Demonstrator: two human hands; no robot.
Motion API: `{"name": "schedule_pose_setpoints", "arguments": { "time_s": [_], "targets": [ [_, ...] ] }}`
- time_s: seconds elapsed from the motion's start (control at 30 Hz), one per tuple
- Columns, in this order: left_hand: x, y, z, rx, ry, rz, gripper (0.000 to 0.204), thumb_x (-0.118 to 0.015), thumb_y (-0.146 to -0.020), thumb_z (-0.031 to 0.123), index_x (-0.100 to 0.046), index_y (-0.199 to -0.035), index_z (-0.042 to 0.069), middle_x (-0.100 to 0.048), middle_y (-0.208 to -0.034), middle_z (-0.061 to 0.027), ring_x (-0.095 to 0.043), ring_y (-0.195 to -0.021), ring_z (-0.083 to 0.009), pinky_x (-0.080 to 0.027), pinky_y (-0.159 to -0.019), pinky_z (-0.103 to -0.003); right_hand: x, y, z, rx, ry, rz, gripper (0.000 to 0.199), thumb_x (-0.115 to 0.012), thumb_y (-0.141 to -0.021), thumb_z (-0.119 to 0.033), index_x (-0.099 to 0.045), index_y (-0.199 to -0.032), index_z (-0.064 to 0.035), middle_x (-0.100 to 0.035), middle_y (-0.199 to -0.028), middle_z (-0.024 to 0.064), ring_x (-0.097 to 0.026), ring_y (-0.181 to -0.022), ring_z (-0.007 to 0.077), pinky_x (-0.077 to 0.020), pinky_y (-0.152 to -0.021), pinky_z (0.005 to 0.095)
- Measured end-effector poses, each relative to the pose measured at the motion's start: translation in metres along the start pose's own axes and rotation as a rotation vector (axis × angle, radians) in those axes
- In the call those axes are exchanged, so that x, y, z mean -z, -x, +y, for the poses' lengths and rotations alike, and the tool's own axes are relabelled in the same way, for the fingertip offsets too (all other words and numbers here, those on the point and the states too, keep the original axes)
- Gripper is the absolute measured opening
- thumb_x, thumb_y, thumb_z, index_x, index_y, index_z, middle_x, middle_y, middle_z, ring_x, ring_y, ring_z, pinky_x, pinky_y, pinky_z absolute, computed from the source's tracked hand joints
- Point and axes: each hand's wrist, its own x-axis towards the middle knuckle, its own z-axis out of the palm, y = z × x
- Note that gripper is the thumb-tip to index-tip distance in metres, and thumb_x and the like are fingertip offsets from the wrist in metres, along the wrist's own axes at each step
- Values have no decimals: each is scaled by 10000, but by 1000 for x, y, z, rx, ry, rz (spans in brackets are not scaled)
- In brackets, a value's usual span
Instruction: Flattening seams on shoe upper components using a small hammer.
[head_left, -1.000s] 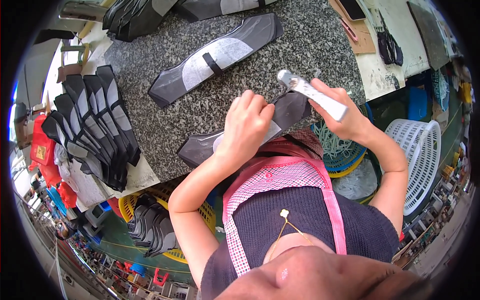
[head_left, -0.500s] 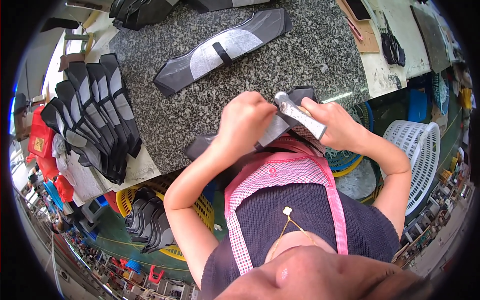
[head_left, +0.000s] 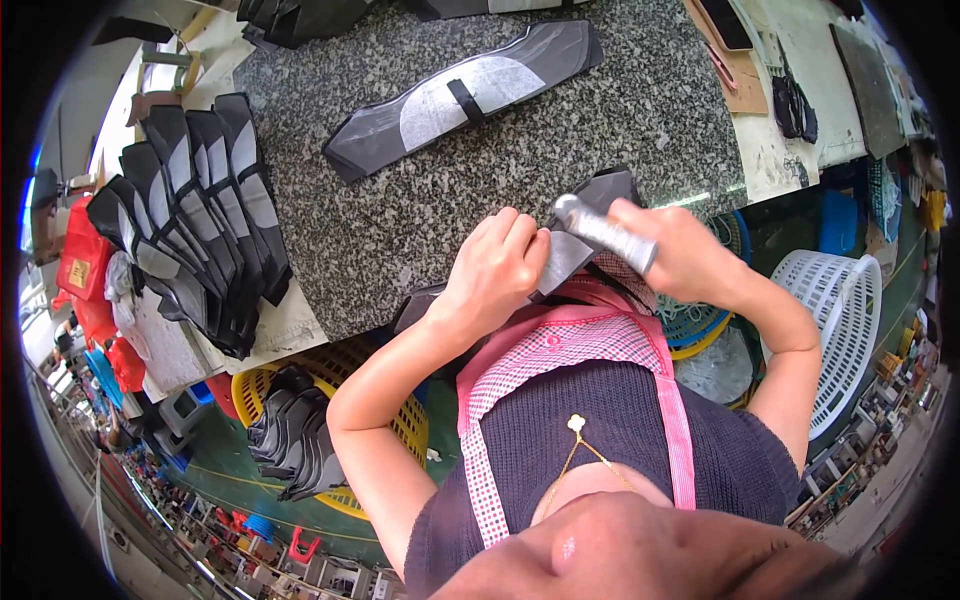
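My right hand [head_left: 690,250] is wrapped round a hammer [head_left: 612,236]. The hammer's metal head is smeared by motion and hangs just over a black and grey flat piece [head_left: 566,262] at the table's near edge. My left hand [head_left: 500,265] is closed on that piece, its fingers curled and the tips hidden. Farther back on the speckled stone slab [head_left: 560,140] lies a similar long black piece [head_left: 375,142] with a grey middle and a short black strip [head_left: 465,102] across it.
Fanned black and grey pieces [head_left: 205,215] cover the table's left side. More stand in a yellow basket [head_left: 405,430] below. At the right are a phone [head_left: 724,22], pink scissors [head_left: 722,68] and a white basket [head_left: 835,330]. Another black stack [head_left: 300,20] lies at the far edge.
My left hand has turned slightly and shifted right along the piece. The hammer now looks blurred, with its head a little lower. The whole table view has shifted slightly right.
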Motion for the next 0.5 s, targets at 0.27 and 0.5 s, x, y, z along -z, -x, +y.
{"name": "schedule_pose_setpoints", "arguments": {
  "time_s": [0.27, 0.5],
  "targets": [
    [-22, -78, -12, 11, 9, 74, 188, -644, -767, 37, -681, -949, 11, -588, -889, -126, -595, -869, -293, -513, -754, -391, 19, 7, 25, -150, -134, 496, 273, -560, -1010, -189, -568, -1158, 41, -568, -662, 126, -528, -592, 155, -413, -554, 357],
    [1, -78, -19, 551, 638, -68, 178, -748, -816, 91, -722, -954, -19, -641, -862, -156, -649, -832, -349, -526, -755, -418, 10, 2, 48, 22, 102, 510, 355, -508, -1033, -214, -575, -1274, 38, -588, -712, 226, -587, -613, 340, -482, -628, 384]
  ]
}}
